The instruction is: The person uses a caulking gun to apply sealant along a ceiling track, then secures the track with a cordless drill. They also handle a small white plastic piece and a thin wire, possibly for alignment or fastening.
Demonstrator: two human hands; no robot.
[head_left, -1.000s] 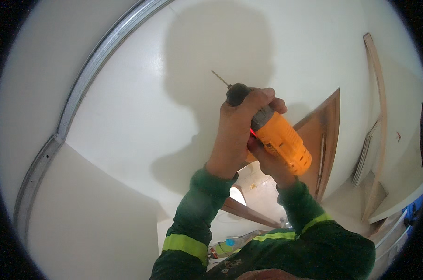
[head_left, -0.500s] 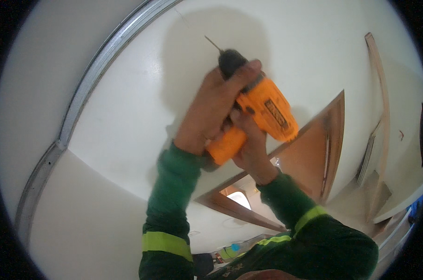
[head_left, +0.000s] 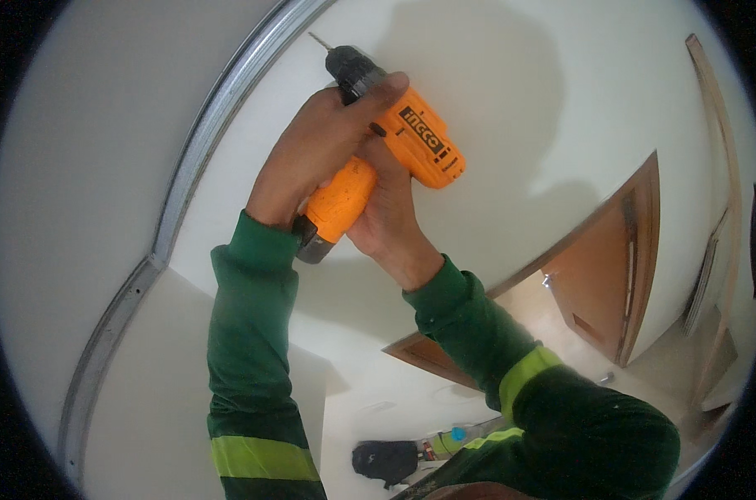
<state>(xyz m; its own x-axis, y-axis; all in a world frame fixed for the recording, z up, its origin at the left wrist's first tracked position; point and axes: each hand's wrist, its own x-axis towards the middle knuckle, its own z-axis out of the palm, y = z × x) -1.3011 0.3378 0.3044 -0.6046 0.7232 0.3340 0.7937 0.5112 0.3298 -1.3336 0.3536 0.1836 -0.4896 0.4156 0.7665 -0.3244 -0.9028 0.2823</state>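
Note:
Both hands hold up an orange and black cordless drill (head_left: 411,154), tilted toward the upper left. My left hand (head_left: 315,146) is wrapped about its front end, just behind the black chuck (head_left: 350,68), with the thumb over the top. Around the orange handle closes my right hand (head_left: 392,208), its fingers partly hidden behind the drill and my left hand. A thin drill bit (head_left: 318,39) sticks out of the chuck. Its tip is close to a grey metal channel (head_left: 201,148); whether it touches anything, I cannot tell.
The channel runs along the edge of the white wall (head_left: 495,100), with a corner at lower left. A brown door (head_left: 595,279) stands at right, inside a wooden frame. Farther right leans a long wooden strip (head_left: 715,96). A black bag (head_left: 384,460) lies low in the middle.
The drill and both hands have moved up and left, bringing the bit closer to the metal channel. Both hands have kept their grip. The view has shifted somewhat too.

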